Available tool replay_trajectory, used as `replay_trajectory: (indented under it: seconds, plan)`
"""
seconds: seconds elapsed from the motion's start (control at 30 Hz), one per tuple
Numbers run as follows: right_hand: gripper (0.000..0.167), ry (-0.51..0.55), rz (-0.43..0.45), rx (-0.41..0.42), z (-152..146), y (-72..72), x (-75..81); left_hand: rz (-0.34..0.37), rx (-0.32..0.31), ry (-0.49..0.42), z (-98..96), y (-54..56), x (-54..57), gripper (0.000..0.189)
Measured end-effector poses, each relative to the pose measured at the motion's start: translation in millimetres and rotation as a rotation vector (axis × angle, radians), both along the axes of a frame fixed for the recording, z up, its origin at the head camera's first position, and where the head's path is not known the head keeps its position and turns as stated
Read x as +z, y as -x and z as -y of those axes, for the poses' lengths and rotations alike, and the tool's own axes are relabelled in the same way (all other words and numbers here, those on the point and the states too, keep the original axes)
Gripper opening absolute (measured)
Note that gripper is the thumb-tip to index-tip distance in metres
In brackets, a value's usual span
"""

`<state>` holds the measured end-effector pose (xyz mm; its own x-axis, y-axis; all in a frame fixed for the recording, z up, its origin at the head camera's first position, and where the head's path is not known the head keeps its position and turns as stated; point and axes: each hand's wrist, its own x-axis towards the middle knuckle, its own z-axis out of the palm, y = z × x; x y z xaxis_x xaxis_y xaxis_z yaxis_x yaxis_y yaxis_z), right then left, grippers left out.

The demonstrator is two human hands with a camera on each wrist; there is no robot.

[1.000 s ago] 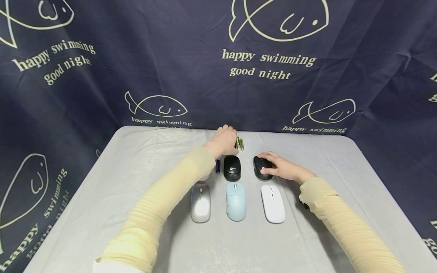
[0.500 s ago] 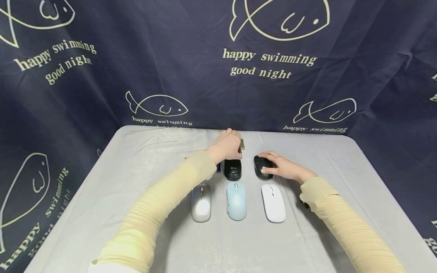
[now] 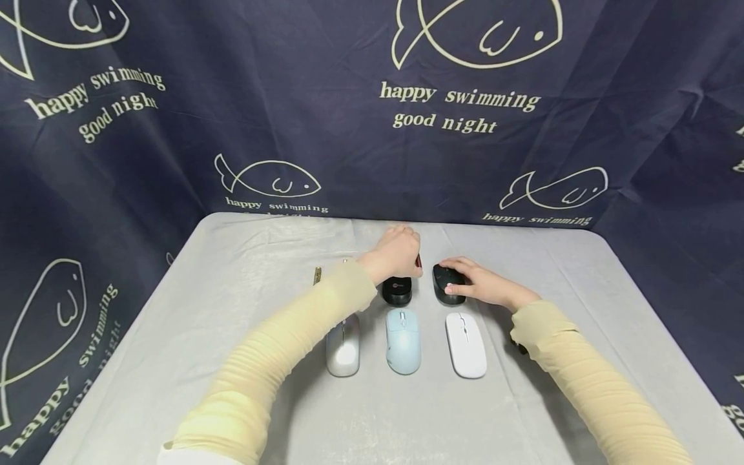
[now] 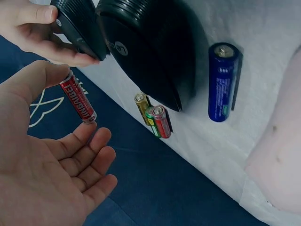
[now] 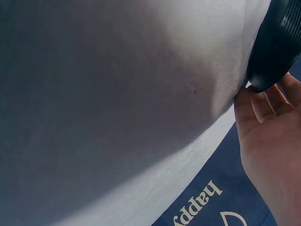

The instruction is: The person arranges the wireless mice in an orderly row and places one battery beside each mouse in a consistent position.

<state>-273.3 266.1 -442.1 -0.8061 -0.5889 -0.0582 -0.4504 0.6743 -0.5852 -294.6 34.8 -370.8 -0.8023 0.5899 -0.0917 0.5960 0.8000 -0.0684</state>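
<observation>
Centrally — left hand [image 3: 400, 252] pinching red cylindrical battery [image 4: 79, 100], right hand [image 3: 488, 285] gripping ribbed, rounded black mouse [image 3: 444, 279]

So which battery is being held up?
The red battery pinched in the left hand, up in the air. In that wrist's view, the blue battery, gold battery, green battery and second red battery all rest on the table.

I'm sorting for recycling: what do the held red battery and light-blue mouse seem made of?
Held red battery: probably metal under a glossy printed wrapper, its end silvery. Light-blue mouse: likely plastic, satin, by its smooth, soft sheen.
</observation>
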Motion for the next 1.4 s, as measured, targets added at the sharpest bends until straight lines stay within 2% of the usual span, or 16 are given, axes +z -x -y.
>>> replay_trajectory:
  seconds: [0.6, 0.9, 1.13, 1.4]
  plan:
    - [0.063, 0.014, 0.009, -0.001, 1, -1.0, 2.5, 0.035, -0.055, 0.003, -20.2, -6.9, -16.3, 0.061]
    - [0.063, 0.032, 0.027, -0.006, 1, -1.2, 2.7, 0.059, -0.059, 0.035, -23.6, -12.0, -23.0, 0.065]
    - [0.063, 0.027, 0.011, 0.000, 0, -0.4, 1.5, 0.066, -0.066, 0.055, -24.4, -11.6, -28.4, 0.063]
    - [0.063, 0.025, 0.033, -0.008, 1, -0.5, 1.5, 0.091, -0.064, 0.078, -27.7, -11.2, -33.3, 0.066]
